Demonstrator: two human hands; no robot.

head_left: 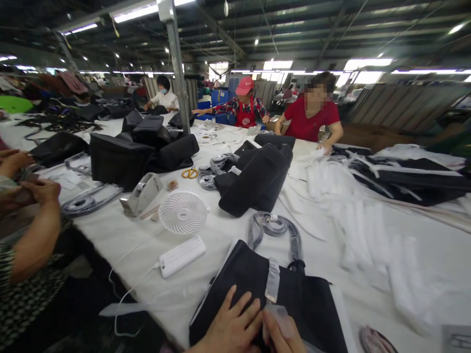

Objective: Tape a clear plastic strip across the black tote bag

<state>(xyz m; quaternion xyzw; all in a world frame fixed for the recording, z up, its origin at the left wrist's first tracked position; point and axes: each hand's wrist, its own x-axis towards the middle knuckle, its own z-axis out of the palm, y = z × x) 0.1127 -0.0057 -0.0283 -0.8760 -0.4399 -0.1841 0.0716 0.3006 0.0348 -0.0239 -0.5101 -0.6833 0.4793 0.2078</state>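
Head view: both hands (pixel 253 328) on black bag (pixel 309 304)

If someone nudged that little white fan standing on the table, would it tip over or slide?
The white fan looks light and top-heavy: a wide round grille with no broad base showing, so it would probably tip. The table's white cloth might grip rather than let it slide. Its cable seems to run to the power bank.

White-covered table (pixel 228 230): black bag (pixel 257 289) laid under fingers (pixel 235 314); power bank (pixel 182 256), small fan (pixel 183 212) placed beyond fingertips, leftward; foam sheets (pixel 353 215) spread rightward.
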